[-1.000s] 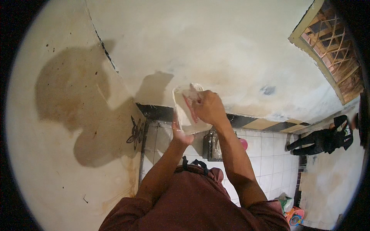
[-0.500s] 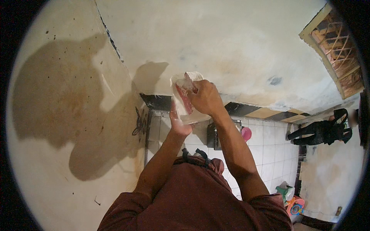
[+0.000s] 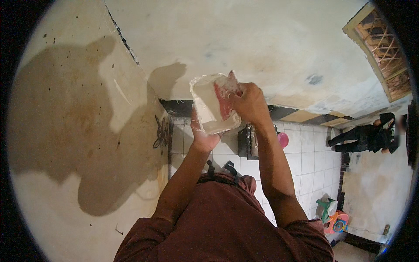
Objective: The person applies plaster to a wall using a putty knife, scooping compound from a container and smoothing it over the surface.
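Note:
My left hand (image 3: 206,140) supports a whitish rectangular tub (image 3: 218,129) from below, its fingers partly hidden behind it. White paste coats the tub's rim and inner walls. In my right hand (image 3: 252,104) is a red putty scraper (image 3: 224,104), smeared with the same paste. The fingers close around it, and its red part lies over the right side of the tub's opening. Whether the scraper touches the paste I cannot tell.
A patchy, stained wall (image 3: 279,48) stands ahead, meeting another at a corner on the left. On the tiled floor (image 3: 305,153) are a black box (image 3: 246,146), a round pink object (image 3: 283,139) and an orange object (image 3: 337,222). A person (image 3: 362,139) stands at the right.
My right hand and the scraper have moved right across the tub, uncovering more of its inside. The tub's opening now faces me more fully. The view has shifted slightly.

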Demonstrator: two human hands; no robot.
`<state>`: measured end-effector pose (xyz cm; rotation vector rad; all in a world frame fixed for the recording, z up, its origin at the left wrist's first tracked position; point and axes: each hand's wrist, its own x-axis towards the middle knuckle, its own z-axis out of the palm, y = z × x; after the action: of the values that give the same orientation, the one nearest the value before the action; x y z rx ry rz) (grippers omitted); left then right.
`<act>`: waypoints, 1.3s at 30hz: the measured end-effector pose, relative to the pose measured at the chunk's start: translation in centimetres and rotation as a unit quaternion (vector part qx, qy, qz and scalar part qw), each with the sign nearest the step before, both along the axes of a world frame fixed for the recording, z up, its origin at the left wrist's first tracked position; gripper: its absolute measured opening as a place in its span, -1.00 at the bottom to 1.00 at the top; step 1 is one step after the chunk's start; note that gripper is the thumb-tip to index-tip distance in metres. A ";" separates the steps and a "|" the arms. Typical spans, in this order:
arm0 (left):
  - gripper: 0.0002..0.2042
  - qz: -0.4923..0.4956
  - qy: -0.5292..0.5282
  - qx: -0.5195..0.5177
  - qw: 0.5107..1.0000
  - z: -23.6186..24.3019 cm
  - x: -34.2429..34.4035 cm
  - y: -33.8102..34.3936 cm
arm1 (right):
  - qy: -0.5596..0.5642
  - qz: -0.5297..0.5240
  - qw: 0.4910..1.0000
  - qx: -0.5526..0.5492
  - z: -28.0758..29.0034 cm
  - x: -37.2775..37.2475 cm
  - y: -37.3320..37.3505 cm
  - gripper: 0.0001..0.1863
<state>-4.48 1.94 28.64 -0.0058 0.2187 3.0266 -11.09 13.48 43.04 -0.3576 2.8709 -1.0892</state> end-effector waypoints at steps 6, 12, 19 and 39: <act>-0.29 -0.022 -0.052 0.000 0.998 -0.1 0.6 -0.2 | 0.013 0.035 0.999 0.019 -1.9 0.4 -0.6 -0.69; -0.27 0.012 -0.059 -0.034 0.998 -0.4 1.0 -0.1 | 0.094 0.006 0.994 0.051 -2.8 1.0 -0.7 -0.68; -0.28 0.008 -0.055 -0.039 0.998 -0.1 1.4 -0.6 | 0.116 0.005 0.989 0.091 -2.8 1.9 -1.3 -0.79; -0.27 -0.009 -0.066 -0.072 0.995 -2.2 2.1 0.5 | 0.131 -0.009 0.985 0.112 -3.9 3.3 -0.4 -0.66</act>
<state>-2.36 2.44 26.44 -0.2135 0.4228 2.9705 -7.83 13.06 39.14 -0.4971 3.1901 -0.7578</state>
